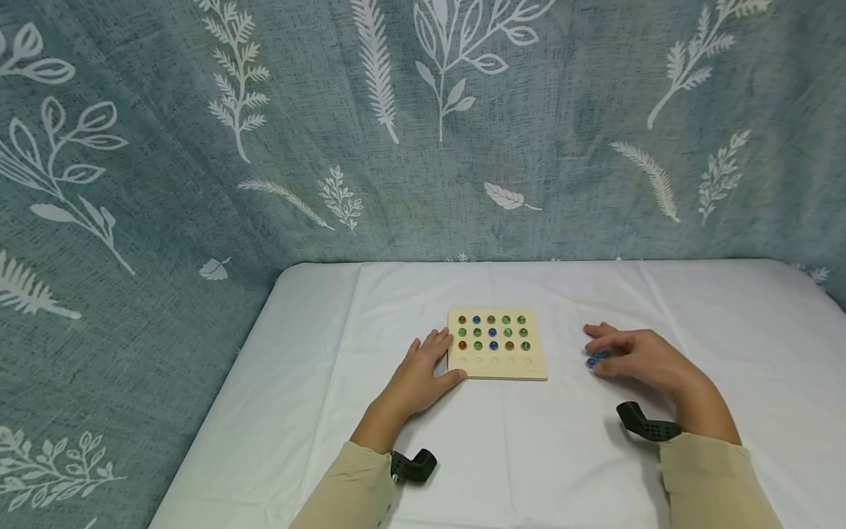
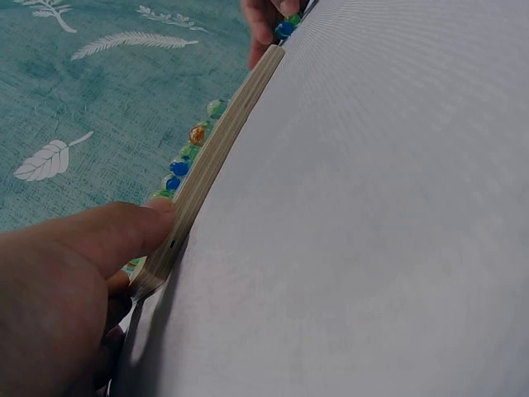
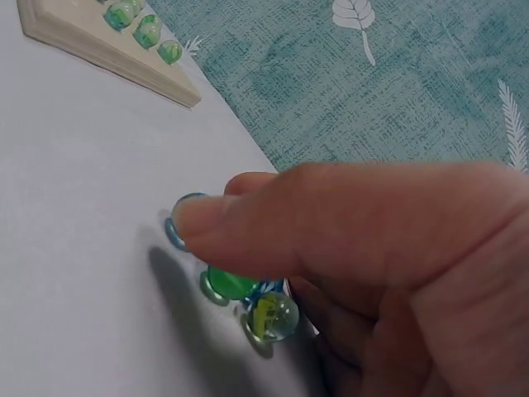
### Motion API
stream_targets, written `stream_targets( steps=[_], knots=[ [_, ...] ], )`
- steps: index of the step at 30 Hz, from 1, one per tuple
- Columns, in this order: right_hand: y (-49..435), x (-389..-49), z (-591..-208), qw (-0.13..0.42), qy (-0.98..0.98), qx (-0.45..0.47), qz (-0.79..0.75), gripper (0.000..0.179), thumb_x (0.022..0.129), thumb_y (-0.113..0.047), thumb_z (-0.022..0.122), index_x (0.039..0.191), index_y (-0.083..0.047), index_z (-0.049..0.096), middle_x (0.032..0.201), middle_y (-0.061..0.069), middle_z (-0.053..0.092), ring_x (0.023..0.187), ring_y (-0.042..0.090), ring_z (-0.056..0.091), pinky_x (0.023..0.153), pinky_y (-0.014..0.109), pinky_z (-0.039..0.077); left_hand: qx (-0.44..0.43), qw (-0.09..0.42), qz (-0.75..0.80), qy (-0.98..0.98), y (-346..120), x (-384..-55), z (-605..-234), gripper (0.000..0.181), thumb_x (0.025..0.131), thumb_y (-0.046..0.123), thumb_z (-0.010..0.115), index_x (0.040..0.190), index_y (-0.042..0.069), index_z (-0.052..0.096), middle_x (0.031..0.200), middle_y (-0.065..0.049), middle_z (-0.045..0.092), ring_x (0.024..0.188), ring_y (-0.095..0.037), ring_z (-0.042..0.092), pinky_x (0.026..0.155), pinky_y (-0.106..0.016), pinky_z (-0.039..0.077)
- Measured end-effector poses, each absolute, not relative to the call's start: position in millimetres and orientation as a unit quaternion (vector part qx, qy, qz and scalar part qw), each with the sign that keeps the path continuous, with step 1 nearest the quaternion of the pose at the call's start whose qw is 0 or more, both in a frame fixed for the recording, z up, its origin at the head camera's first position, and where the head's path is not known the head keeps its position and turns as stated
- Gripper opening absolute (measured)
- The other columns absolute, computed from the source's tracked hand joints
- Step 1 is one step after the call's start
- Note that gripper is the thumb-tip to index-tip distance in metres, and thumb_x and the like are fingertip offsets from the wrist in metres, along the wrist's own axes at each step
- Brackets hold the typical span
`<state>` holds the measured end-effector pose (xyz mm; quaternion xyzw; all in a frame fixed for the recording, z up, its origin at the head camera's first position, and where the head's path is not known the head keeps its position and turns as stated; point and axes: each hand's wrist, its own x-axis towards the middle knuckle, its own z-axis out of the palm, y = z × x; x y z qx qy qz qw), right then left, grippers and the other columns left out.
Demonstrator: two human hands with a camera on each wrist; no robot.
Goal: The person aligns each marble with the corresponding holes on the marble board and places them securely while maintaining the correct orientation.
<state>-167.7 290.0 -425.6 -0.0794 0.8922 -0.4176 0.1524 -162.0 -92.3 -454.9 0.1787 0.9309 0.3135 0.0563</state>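
A pale wooden board [image 1: 499, 372] lies on the white cloth, with green, blue, amber and red glass marbles [image 1: 492, 332] in its three back rows. The front row shows bare hollows. My left hand [image 1: 419, 375] rests at the board's near left corner, fingers extended along the left side and thumb at the front edge. To the right of the board, my right hand [image 1: 651, 360] is low over a small cluster of loose marbles. Its thumb and index finger close around a clear bluish marble [image 3: 174, 233]. A green marble [image 3: 231, 284] and a clear yellow-swirled marble [image 3: 273, 317] sit just under the thumb.
The white cloth [image 1: 568, 470] covers the table under both forearms. Behind it hangs a blue-green curtain [image 1: 568, 162] with white leaf prints, reaching down to the table's far edge. Each wrist wears a black camera mount, the left one [image 1: 414, 466] close over the cloth.
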Motion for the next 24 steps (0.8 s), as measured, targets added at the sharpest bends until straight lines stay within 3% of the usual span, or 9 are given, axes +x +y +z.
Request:
stream_targets(
  steps=[1, 3, 5, 6, 24],
  knots=[
    [289.9, -167.6, -425.9, 0.152, 0.891, -0.081, -0.420, 0.045, 0.078, -0.031, 0.081, 0.116, -0.008, 0.072, 0.156, 0.010, 0.038, 0.149, 0.038, 0.017, 0.110, 0.009, 0.028, 0.178, 0.057, 0.314, 0.931, -92.3, -162.0, -454.8, 0.073, 0.093, 0.043, 0.065, 0.154, 0.014, 0.036, 0.161, 0.001, 0.029, 0.152, -0.016, 0.019, 0.127, -0.040, 0.010],
    [289.2, -167.9, -425.9, 0.150, 0.892, -0.084, -0.419, 0.043, 0.078, -0.030, 0.082, 0.114, -0.008, 0.073, 0.156, 0.011, 0.038, 0.149, 0.039, 0.016, 0.121, 0.033, 0.026, 0.177, 0.058, 0.314, 0.931, -92.3, -161.9, -454.4, 0.073, 0.093, 0.043, 0.065, 0.154, 0.014, 0.036, 0.161, 0.001, 0.028, 0.152, -0.016, 0.018, 0.127, -0.039, 0.009],
    [288.0, -168.2, -425.5, 0.151, 0.891, -0.082, -0.420, 0.041, 0.077, -0.028, 0.082, 0.113, -0.008, 0.073, 0.156, 0.011, 0.038, 0.150, 0.039, 0.015, 0.119, 0.058, 0.022, 0.176, 0.059, 0.316, 0.930, -92.1, -161.5, -453.8, 0.073, 0.093, 0.043, 0.065, 0.154, 0.014, 0.036, 0.161, 0.001, 0.028, 0.152, -0.016, 0.018, 0.127, -0.039, 0.008],
    [287.6, -168.6, -425.6, 0.149, 0.890, -0.085, -0.422, 0.040, 0.077, -0.026, 0.082, 0.112, -0.007, 0.074, 0.156, 0.013, 0.038, 0.149, 0.040, 0.015, 0.116, 0.064, 0.021, 0.176, 0.058, 0.318, 0.930, -92.0, -161.5, -453.7, 0.073, 0.093, 0.043, 0.065, 0.154, 0.014, 0.036, 0.161, 0.001, 0.029, 0.152, -0.016, 0.019, 0.127, -0.039, 0.009],
    [280.3, -174.5, -424.3, 0.137, 0.908, -0.094, -0.384, 0.030, 0.078, -0.021, 0.082, 0.104, -0.008, 0.077, 0.152, 0.019, 0.040, 0.147, 0.047, 0.018, 0.114, 0.068, 0.021, 0.175, 0.057, 0.320, 0.929, -91.9, -162.0, -453.0, 0.072, 0.093, 0.042, 0.066, 0.153, 0.014, 0.037, 0.161, 0.000, 0.030, 0.152, -0.016, 0.019, 0.127, -0.039, 0.009]
  ],
)
